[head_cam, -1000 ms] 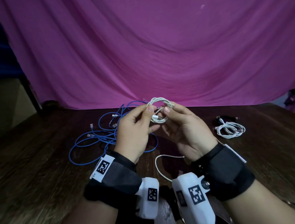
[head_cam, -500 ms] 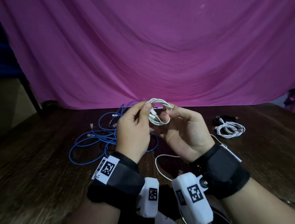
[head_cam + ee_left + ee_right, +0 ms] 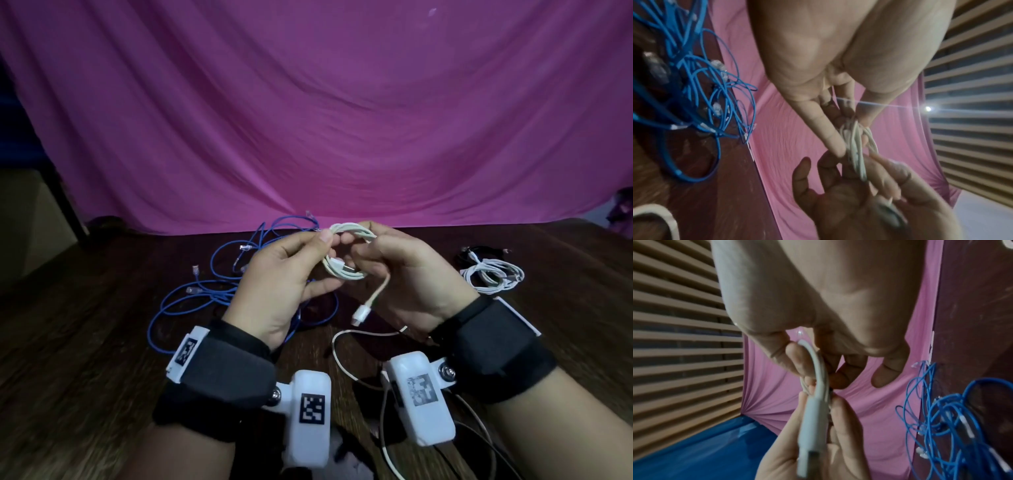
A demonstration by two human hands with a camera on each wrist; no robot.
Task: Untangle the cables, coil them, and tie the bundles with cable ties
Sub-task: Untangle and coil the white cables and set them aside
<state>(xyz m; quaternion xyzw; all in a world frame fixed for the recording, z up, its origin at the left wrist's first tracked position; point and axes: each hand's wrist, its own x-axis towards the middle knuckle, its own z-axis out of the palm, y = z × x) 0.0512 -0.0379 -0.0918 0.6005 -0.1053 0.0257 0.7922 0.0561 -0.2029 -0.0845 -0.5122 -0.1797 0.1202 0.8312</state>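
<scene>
A small white cable coil is held above the dark wooden table between both hands. My left hand pinches the coil's left side with thumb and fingers. My right hand grips its right side. The coil's USB plug dangles below on a short tail. In the left wrist view the coil sits edge-on between the fingers. The right wrist view shows the white plug close up. A tangle of blue network cables lies on the table behind my left hand.
A coiled white cable and a black cable lie at the right. Another thin white cable loops on the table between my wrists. A white strip lies by my right wrist. A magenta cloth hangs behind.
The coil's plug end has come loose and now hangs down below the coil. Both hands have shifted their hold slightly and stay at the same height.
</scene>
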